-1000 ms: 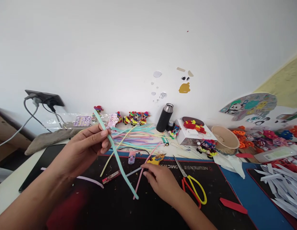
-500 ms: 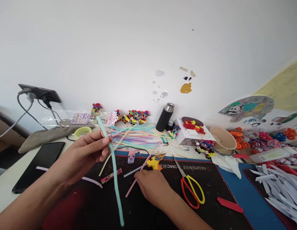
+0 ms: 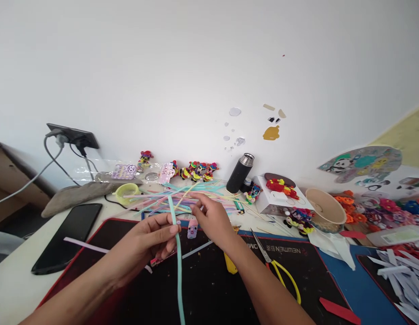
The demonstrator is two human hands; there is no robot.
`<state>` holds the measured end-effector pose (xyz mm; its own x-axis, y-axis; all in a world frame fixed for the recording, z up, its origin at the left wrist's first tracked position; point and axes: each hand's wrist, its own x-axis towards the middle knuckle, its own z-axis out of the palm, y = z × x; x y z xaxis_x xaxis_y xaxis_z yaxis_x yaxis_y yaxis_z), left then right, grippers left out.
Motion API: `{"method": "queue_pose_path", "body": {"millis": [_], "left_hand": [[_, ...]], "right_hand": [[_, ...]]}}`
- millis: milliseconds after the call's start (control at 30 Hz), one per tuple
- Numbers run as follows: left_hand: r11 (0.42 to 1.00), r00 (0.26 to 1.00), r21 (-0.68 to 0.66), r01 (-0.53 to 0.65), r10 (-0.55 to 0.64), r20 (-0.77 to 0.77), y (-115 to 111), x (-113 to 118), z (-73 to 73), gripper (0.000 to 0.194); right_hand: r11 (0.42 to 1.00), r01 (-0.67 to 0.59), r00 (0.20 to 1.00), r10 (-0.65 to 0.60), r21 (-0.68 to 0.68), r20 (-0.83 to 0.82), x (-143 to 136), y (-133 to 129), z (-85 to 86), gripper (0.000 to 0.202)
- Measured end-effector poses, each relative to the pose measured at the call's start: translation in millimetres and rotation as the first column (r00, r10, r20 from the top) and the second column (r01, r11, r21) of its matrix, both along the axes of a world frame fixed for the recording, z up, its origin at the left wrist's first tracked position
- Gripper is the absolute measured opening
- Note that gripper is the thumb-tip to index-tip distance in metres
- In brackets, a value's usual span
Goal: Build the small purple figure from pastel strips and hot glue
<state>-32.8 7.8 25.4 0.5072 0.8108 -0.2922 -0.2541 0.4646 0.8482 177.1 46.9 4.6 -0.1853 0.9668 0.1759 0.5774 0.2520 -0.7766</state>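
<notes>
A mint-green pipe cleaner is pinched between the thumb and fingers of my left hand. It stands nearly upright over the black mat, and its lower end runs out of the picture. My right hand reaches to the pile of pastel pipe cleaners, with index finger and thumb apart and nothing visible between them. Between the hands sits a small pink and purple figure. Under my right forearm a yellow glue gun is partly hidden. A pale blue stick lies beside it.
Scissors with red and yellow handles lie right of my forearm. A phone rests at left. Behind stand a black thermos, a white box and a beige bowl. Paper strips are heaped at far right.
My right hand has gone from the mat up to the pile, and the pink pipe cleaner is no longer in it. My left hand has shifted right and down with the mint-green one.
</notes>
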Motion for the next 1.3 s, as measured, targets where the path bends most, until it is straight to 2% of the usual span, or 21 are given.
{"method": "queue_pose_path", "body": {"millis": [67,133,300,467,600,767,833,933,1033,1133,1233,1300], "left_hand": [[1.0,1.0,-0.004,0.015,-0.015,-0.007,0,0,-4.6,0.04],[1.0,1.0,0.003,0.025,-0.025,-0.016,1,0,-8.4,0.038],[1.0,1.0,0.019,0.012,-0.012,0.001,4,3,-15.9,0.036],[0.999,1.0,0.033,-0.02,0.02,0.014,2,8,-19.3,0.036],[0.999,1.0,0.048,-0.02,0.021,-0.021,-1,11,-18.7,0.037],[0.998,0.999,0.052,-0.027,0.028,-0.017,4,13,-14.7,0.036],[0.994,0.997,0.071,-0.082,0.082,0.006,11,9,-11.9,0.035],[0.962,0.974,0.156,-0.223,0.225,0.007,26,-3,-8.3,0.036],[0.91,0.943,0.282,-0.304,0.329,-0.042,37,-16,-11.0,0.048],[0.884,0.917,0.393,-0.252,0.348,-0.195,39,-22,-23.2,0.054],[0.866,0.872,0.494,-0.077,0.299,-0.387,34,-20,-37.8,0.034],[0.834,0.831,0.55,0.045,0.274,-0.483,31,-15,-43.8,0.03]], "right_hand": [[0.99,-0.091,0.983,0.071,-0.112,-0.17,-6,-9,-4.5,0.029],[0.958,-0.17,0.938,0.085,-0.231,-0.336,-9,-23,-8.3,0.032],[0.895,-0.297,0.82,0.06,-0.333,-0.57,-8,-53,-8.4,0.051],[0.874,-0.327,0.797,0.051,-0.36,-0.601,-12,-67,-8.4,0.047],[0.882,-0.273,0.824,0.009,-0.383,-0.566,-18,-72,-16.1,0.042],[0.867,-0.25,0.863,-0.003,-0.432,-0.505,-18,-82,-22.9,0.039],[0.856,-0.255,0.871,0.002,-0.45,-0.491,-14,-87,-23.0,0.039],[0.847,-0.244,0.867,-0.026,-0.472,-0.497,-4,-92,-23.6,0.042],[0.852,-0.19,0.827,-0.129,-0.488,-0.547,12,-96,-29.2,0.047],[0.863,-0.079,0.718,-0.297,-0.498,-0.629,28,-97,-40.5,0.05],[0.86,0.017,0.613,-0.412,-0.51,-0.674,37,-98,-52.2,0.049],[0.852,0.021,0.589,-0.434,-0.523,-0.682,39,-99,-57.5,0.048]]}}
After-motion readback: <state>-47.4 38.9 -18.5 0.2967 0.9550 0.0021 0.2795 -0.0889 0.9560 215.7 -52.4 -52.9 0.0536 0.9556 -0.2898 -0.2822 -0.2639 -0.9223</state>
